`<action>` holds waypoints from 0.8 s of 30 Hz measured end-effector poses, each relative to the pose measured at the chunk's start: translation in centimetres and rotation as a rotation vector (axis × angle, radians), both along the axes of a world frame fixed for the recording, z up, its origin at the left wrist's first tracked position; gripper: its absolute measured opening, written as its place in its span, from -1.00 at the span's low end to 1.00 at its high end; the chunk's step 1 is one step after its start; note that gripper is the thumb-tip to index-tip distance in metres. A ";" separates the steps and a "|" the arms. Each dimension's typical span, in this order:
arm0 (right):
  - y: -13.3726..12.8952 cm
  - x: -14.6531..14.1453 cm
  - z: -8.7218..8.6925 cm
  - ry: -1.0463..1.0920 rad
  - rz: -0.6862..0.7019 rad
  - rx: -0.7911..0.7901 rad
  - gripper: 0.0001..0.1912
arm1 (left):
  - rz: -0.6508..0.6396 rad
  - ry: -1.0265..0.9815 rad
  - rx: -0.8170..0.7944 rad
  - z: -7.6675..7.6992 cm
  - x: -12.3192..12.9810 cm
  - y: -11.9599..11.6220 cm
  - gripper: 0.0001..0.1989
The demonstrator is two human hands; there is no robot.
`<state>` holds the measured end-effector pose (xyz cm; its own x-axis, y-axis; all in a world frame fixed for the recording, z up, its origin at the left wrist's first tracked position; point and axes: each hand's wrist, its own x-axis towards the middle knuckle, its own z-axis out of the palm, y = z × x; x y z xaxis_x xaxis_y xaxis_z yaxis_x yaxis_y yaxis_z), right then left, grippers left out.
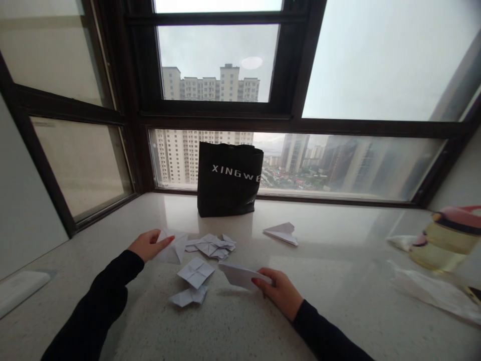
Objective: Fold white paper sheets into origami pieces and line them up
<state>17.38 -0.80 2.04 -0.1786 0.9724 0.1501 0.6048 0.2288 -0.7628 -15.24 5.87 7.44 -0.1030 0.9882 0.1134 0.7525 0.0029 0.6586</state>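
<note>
My left hand (pixel 153 244) pinches a folded white paper piece (pixel 176 248) between thumb and fingers, at the left of a small pile. Between the thumb and fingers of my right hand (pixel 277 290) is another folded white paper (pixel 238 276), held tilted just above the counter. Several folded papers (pixel 212 245) lie heaped between and beyond the hands. Closer to me rests a square folded paper (pixel 196 272), touching a smaller folded piece (pixel 190 296) below it. A paper airplane (pixel 283 233) lies apart at the right, beyond my right hand.
A black bag (pixel 230 185) with white lettering stands by the window at the back of the speckled counter (pixel 330 301). To the right are a yellowish bottle with a pink lid (pixel 447 240) and crumpled plastic (pixel 428 288). A white object (pixel 24 291) lies at the left edge.
</note>
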 end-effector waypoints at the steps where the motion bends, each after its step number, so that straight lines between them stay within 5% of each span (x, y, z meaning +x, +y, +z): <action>1: 0.0 0.0 0.0 0.001 -0.002 0.000 -0.72 | -0.008 -0.016 0.006 0.0 0.2 -0.1 -0.65; 9: 0.0 0.0 0.0 0.009 -0.007 0.008 -0.73 | 0.014 0.206 -0.013 -1.2 0.3 -0.4 -0.62; 14: 0.1 -0.1 -0.2 0.009 -0.013 0.006 -0.72 | 0.080 0.403 0.076 -2.8 3.1 0.3 -0.58; 19: 0.1 0.0 -0.4 0.001 -0.020 0.014 -0.72 | 0.082 0.440 0.056 -4.5 5.7 1.3 -0.64; 24: 0.0 -0.1 -0.3 0.006 -0.010 0.011 -0.71 | 0.142 0.382 0.059 -4.4 5.3 1.6 -0.73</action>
